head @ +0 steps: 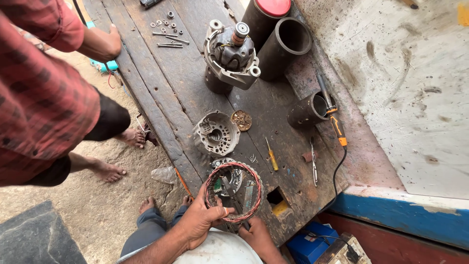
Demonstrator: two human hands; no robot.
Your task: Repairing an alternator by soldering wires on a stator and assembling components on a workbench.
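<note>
My left hand (199,218) grips the near rim of a round stator ring wound with copper wire (233,191), holding it on the dark wooden bench. My right hand (256,234) sits just under the ring's lower right edge, fingers curled around a small dark tool handle there. Beyond the ring lies a grey metal end housing with slots (216,132). Farther back an alternator body with its rotor shaft up (231,55) stands on a dark tube.
A yellow screwdriver (271,155), tweezers (313,163) and an orange soldering iron (336,123) lie right of the ring. Dark pipes (284,45) stand at the back, bolts and washers (167,35) far left. Another person in a red shirt (39,93) leans on the bench's left edge.
</note>
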